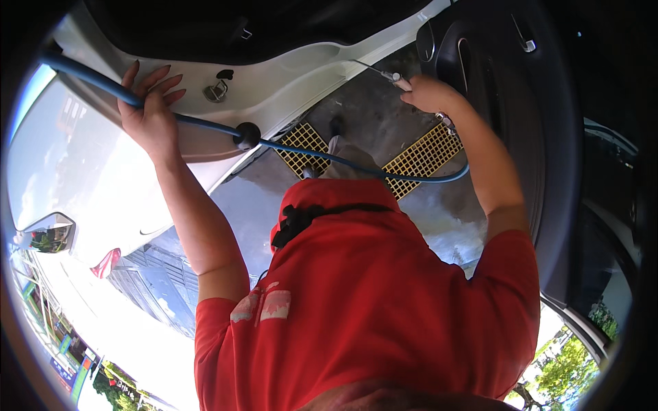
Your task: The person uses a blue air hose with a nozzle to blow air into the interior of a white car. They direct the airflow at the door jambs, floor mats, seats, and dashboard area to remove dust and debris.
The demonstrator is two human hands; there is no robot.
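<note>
My left hand (pixel 151 116) is raised at the car's door opening, holding a blue hose (pixel 212 125) between thumb and loosely spread fingers. Beyond that hand, the hose runs through a black ball-shaped stopper (pixel 247 136), then sags across in front of me and curves up towards my right forearm. My right hand (pixel 430 94) is closed round a spray gun (pixel 397 79) with a thin metal nozzle. Its tip points left, close to the white door sill (pixel 301 82). My palm and fingers hide most of the gun's grip.
A metal door striker (pixel 216 90) sits on the white car frame near my left hand. The dark door panel (pixel 528 137) stands close on my right. Below are wet ground and yellow floor gratings (pixel 425 152). A side mirror (pixel 53 233) shows at far left.
</note>
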